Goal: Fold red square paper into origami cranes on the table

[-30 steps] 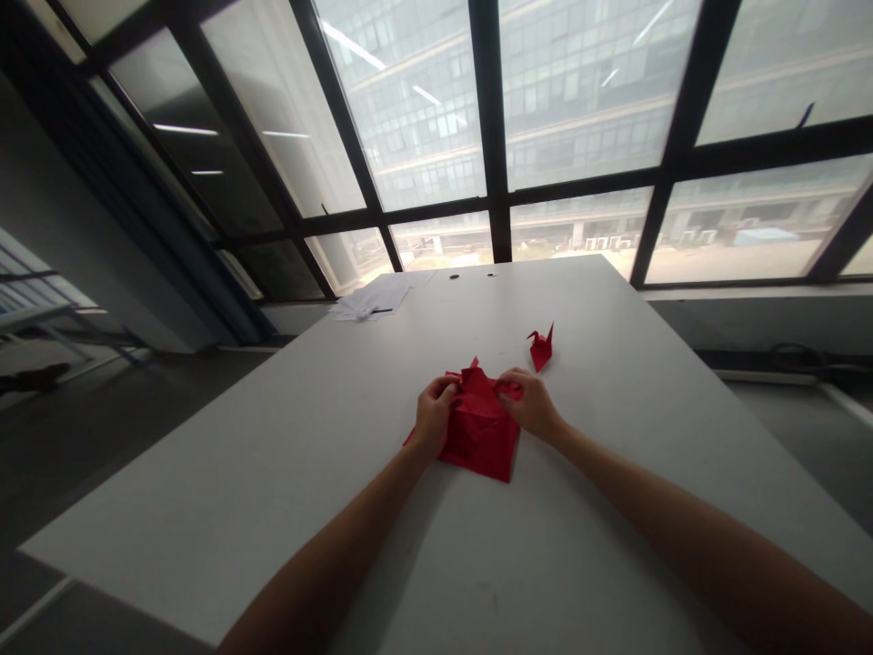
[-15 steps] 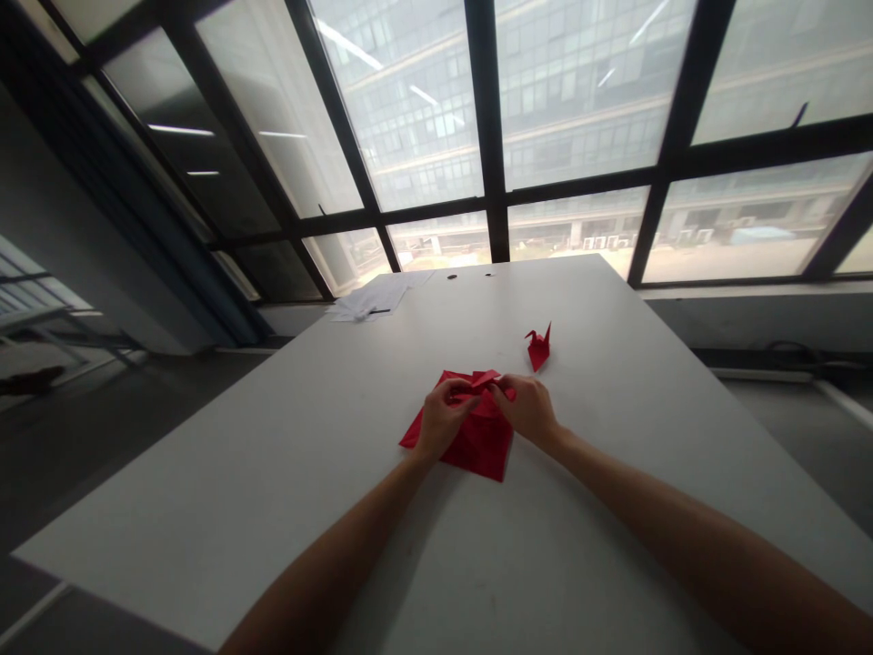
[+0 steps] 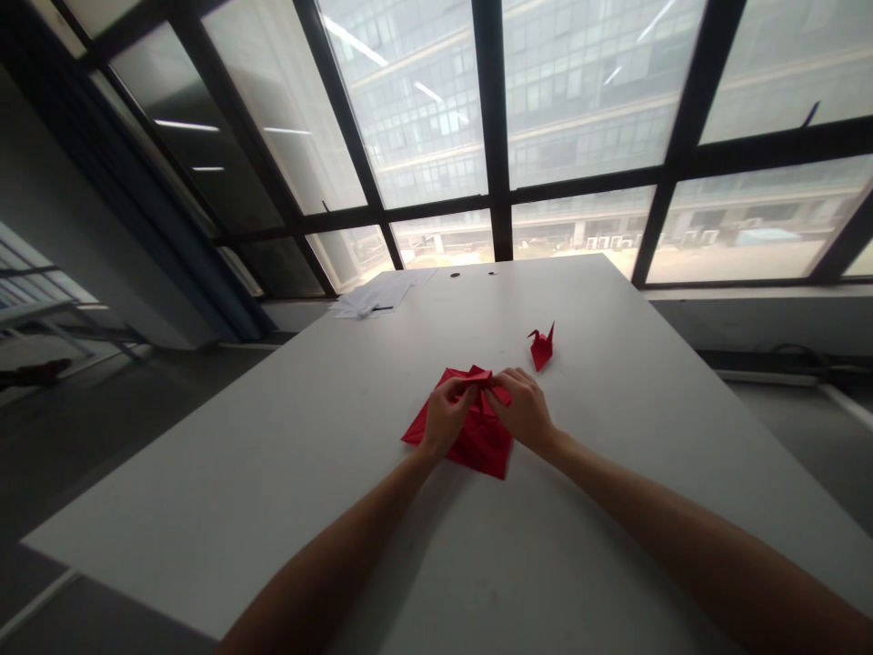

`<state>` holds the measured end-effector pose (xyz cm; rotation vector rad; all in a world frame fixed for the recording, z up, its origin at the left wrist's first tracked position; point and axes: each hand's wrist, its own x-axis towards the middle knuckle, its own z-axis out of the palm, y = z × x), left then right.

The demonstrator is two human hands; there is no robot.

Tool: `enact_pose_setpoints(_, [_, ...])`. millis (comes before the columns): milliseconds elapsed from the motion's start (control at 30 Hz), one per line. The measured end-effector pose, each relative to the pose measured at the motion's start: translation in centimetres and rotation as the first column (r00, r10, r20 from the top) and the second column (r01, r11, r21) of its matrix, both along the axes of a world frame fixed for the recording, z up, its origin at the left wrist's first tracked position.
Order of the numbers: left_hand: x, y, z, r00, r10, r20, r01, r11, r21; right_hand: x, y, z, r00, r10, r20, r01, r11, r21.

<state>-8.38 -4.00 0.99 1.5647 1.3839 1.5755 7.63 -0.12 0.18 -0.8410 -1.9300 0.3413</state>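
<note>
Between my two hands is a piece of folded red paper [image 3: 478,378], held a little above flat red paper [image 3: 483,452] that lies on the table. My left hand [image 3: 446,416] pinches its left side between thumb and fingers. On the right side, my right hand [image 3: 524,408] grips the same folded paper, thumb toward me. The fingertips of both hands nearly meet, and they hide part of the folds. A finished red origami crane [image 3: 541,347] stands just beyond my right hand, touching neither hand.
The white table [image 3: 314,455] stretches away to a wall of dark-framed windows [image 3: 497,127]. White paper sheets [image 3: 375,293] with a dark pen [image 3: 383,308] lie at its far left. A blue curtain [image 3: 136,182] hangs at the left.
My hands have drawn slightly closer together on the folded paper, and its upper flap has shifted between the fingertips. The view has turned slightly; the crane stays in place.
</note>
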Motion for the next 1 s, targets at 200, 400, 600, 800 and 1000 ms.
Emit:
enact_pose_setpoints(200, [0.0, 0.1, 0.0, 0.996, -0.032, 0.081, 0.039, 0.996, -0.079, -0.3, 0.1, -0.4, 0.974, 0.018, -0.224, -0.040, 0.995, -0.094])
enact_pose_setpoints(400, [0.3, 0.0, -0.4, 0.994, -0.099, -0.050, 0.098, 0.995, -0.034, -0.1, 0.7, 0.0, 0.940, 0.020, -0.340, -0.067, 0.990, -0.127])
enact_pose_setpoints(600, [0.9, -0.4, -0.4, 0.986, -0.165, -0.037, 0.164, 0.986, -0.032, 0.0, 1.8, -0.4, 0.853, 0.018, -0.522, -0.228, 0.912, -0.341])
enact_pose_setpoints(800, [0.4, 0.0, -0.4, 0.840, -0.186, 0.510, 0.303, 0.940, -0.156, 0.4, 2.0, -0.4, 0.859, 0.161, -0.487, -0.302, 0.926, -0.227])
enact_pose_setpoints(1000, [-0.5, -0.3, -0.1, 0.731, -0.197, 0.654, 0.473, 0.837, -0.276, 0.5, 1.7, -0.1, 0.780, 0.175, -0.601, -0.422, 0.857, -0.298])
